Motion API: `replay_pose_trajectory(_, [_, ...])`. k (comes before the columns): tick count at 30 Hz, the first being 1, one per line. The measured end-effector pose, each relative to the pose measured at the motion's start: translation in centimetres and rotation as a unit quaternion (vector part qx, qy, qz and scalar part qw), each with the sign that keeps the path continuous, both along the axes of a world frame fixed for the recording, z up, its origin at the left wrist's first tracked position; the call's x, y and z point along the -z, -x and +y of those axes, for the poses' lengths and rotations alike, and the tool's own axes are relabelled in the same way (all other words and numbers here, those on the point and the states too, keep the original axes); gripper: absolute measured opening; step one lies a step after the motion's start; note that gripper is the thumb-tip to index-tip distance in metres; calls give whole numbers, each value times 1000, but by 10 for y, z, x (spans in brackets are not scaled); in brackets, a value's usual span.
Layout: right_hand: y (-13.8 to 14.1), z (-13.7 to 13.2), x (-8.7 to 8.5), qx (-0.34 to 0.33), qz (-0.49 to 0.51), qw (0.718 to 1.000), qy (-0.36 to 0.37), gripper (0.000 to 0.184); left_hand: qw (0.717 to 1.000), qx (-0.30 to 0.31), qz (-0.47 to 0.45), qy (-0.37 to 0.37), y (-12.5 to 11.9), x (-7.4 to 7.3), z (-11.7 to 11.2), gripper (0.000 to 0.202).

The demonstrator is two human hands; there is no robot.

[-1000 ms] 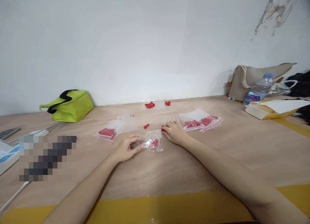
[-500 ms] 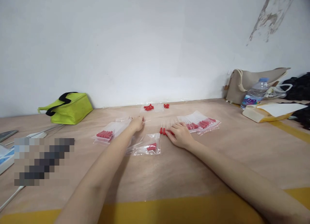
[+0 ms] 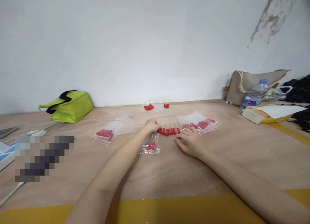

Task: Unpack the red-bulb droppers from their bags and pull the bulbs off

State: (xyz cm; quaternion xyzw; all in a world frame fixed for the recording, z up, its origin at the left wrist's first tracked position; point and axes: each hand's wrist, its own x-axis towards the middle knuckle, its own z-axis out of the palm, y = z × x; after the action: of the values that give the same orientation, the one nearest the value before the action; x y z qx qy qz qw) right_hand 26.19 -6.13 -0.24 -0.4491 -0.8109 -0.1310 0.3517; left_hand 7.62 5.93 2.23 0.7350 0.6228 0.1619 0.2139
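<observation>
Nearest on the counter (image 3: pixel 145 182), a clear bag (image 3: pixel 157 141) holds red-bulbed droppers (image 3: pixel 151 146); beyond, the loosely open right hand (image 3: pixel 190 142) and the left hand (image 3: pixel 151 125), its grip unclear, flank a dropper row (image 3: pixel 167 132); side bags (image 3: pixel 197 117) hold more droppers, the far bag (image 3: pixel 158 107) red bulbs (image 3: pixel 149 106)

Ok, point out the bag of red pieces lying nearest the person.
The front bag, partly hidden by the left forearm; the left bags, right bags and back bag lie farther away.

Open table (image 3: pixel 174 178) between forearms (image 3: pixel 118 159), droppers (image 3: pixel 169 131) filling the gap between left hand (image 3: pixel 152 125) and right hand (image 3: pixel 190 142), bag (image 3: pixel 153 147) beside left forearm, packets (image 3: pixel 203 124) beyond.
</observation>
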Motion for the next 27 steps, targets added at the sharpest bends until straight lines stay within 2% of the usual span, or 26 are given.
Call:
replay_pose_trajectory(6, [-1,1,2,-19,-2,1000,4,20,1000,24,-8,-14,7,-6,-6,13])
replay_pose_trajectory(9, [-1,0,2,-26,-1,1000,8,19,998,41,-17,-45,15,-9,-13,13])
replay_pose_trajectory(14, [4,-4,2,-31,44,997,53,16,982,103,-40,-156,50,-13,-53,14])
replay_pose_trajectory(16, [10,-4,1,-42,76,990,107,15,956,184,-48,-222,69,-11,-74,19])
replay_pose_trajectory(18, [20,-1,-2,-63,95,979,167,14,945,241,-44,-216,85,-6,-91,21])
replay_pose_trajectory(20, [32,3,-5,-80,97,969,213,13,941,269,-37,-200,96,0,-101,26])
replay_pose_trajectory(23, [48,11,-6,-83,95,961,246,13,942,278,-30,-186,102,9,-104,35])
replay_pose_trajectory(27, [62,16,-1,-89,99,961,244,13,945,279,-30,-168,102,16,-103,41])
